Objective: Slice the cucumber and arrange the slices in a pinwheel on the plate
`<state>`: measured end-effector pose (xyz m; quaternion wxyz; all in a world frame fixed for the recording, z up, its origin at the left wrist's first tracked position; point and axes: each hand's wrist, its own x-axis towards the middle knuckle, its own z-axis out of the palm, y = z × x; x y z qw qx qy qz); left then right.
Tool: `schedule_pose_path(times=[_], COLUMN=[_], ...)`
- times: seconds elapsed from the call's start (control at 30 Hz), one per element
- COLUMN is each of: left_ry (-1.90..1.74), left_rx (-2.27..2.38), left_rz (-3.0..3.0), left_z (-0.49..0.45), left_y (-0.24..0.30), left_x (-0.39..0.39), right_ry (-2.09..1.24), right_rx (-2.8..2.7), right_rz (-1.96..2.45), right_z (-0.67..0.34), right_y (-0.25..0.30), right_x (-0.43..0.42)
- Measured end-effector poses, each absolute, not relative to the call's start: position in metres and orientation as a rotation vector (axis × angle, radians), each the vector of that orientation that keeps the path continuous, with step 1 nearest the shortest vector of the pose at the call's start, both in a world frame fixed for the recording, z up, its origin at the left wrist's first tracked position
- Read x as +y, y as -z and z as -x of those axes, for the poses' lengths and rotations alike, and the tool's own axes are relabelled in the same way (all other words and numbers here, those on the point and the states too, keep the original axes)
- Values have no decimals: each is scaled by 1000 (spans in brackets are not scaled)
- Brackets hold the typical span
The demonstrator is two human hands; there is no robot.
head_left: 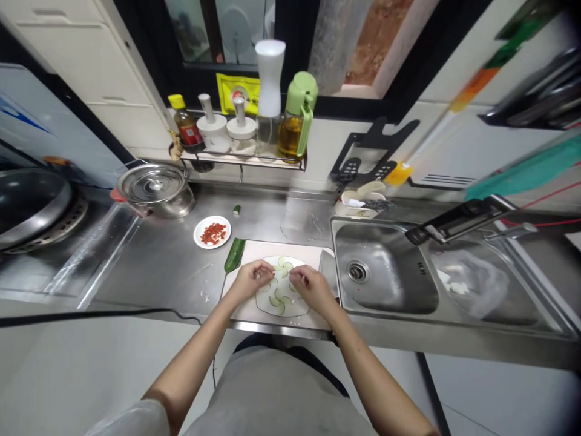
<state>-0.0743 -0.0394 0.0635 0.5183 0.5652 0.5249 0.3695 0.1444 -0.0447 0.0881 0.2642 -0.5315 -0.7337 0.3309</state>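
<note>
A white plate [295,310] with thin cucumber slices [281,301] set in fanned groups lies on a pale cutting board [254,247]. Over the plate's left side, my left hand [254,280] has its fingertips pinched together; a tiny reddish speck seems to show there, too small to name. My right hand [313,287] hovers over the right side, fingers curled and closed, with their contents hidden. A knife [327,270] rests along the board's right edge. At the upper left corner of the board lies a cut cucumber [235,254].
Left of the board is a small plate [196,232] of chopped red bits [213,233]. A cucumber end [236,209] lies behind. A lidded pot [157,191] stands back left, a steel sink [385,272] is at right, and a condiment rack [245,160] hangs above.
</note>
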Motion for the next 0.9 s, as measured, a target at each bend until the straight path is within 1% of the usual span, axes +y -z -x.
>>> schedule_pose_path(times=[0.13, 0.3, 0.7, 0.83, 0.9], left_ry=[-742, -695, -659, -688, -722], left_rx=[1253, 1259, 1294, 1331, 1444], left_rz=[-1496, -1483, -1531, -1554, -1545], left_z=[52, 43, 42, 45, 48], left_y=[-63, -60, -62, -54, -48], left_x=[-70, -82, -64, -51, -42], right_ry=[-1020, -1076, -1114, -1041, -961], right_rx=[-2031, -2023, -2063, -2111, -2127], right_rz=[1452, 1456, 1491, 1499, 1565], right_z=[-145, -143, -142, -138, -138], right_y=[-72, -65, -65, -58, -53], right_x=[-70, -84, -60, -41, -29])
